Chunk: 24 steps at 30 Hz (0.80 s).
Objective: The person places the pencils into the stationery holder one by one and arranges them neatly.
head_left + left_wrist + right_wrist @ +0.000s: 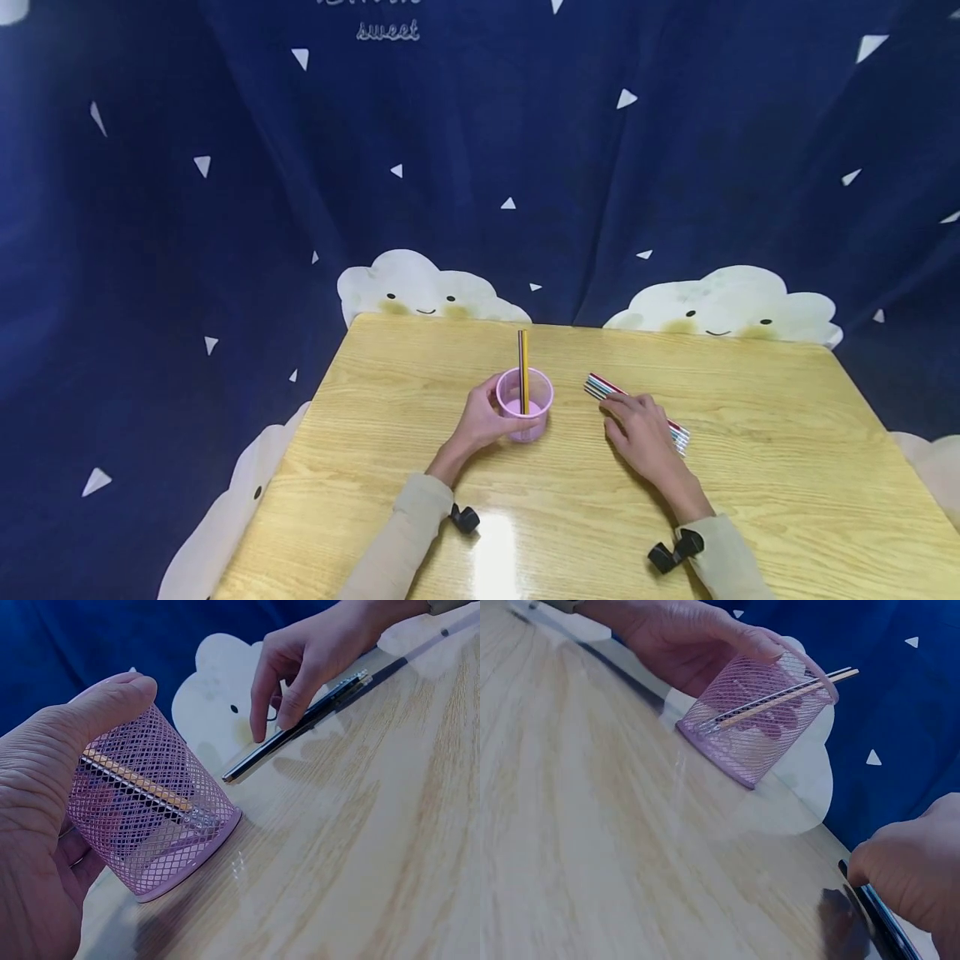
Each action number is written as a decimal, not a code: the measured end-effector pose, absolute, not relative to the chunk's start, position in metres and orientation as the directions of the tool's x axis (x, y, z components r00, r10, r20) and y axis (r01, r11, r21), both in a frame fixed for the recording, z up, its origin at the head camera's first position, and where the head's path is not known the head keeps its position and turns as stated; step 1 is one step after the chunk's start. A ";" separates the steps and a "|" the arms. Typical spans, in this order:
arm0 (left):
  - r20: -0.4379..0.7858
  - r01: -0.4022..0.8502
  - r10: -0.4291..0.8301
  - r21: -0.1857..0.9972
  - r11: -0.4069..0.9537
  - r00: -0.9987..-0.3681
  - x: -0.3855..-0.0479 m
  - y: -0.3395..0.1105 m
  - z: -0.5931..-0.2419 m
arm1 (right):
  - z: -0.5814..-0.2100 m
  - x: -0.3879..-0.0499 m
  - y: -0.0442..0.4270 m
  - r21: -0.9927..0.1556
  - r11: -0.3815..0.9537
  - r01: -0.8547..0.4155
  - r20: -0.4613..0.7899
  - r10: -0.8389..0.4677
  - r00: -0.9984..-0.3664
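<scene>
Plainly, the cup [180, 761] is pink mesh, a latticework of small diamond holes, with a round smooth rim and a solid band at its foot. It stands on the table [420, 383], whose light wood-grain top has a glossy patch. Inside lean at least 2 slim, straight pencils, a yellow pencil [526, 375] and a dark pencil [521, 375] side by side, their upper ends above the rim.

The left hand [483, 417] is clamped on the cup, thumb along the near side and fingers round the far side. To the cup's right, well apart from it, more pencils [602, 387] lie flat in a slanting row, striped red, white, teal and dark. Over their middle, the right hand [645, 433] points its thumb and forefinger downward, a little apart, tips at the row. Behind hangs a blue cloth [465, 125] with soft folds, white triangles and rounded clouds [435, 287].
</scene>
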<state>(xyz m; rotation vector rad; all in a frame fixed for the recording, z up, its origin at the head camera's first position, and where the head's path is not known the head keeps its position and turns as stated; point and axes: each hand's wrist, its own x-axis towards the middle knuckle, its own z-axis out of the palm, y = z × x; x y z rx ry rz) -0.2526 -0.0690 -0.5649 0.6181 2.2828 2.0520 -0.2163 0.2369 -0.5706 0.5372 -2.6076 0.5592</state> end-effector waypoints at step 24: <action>0.228 0.251 0.308 0.967 0.035 -0.924 -0.253 -0.068 -0.564 | -0.571 -0.214 0.232 -0.191 0.859 -0.476 0.425 -0.364 -0.829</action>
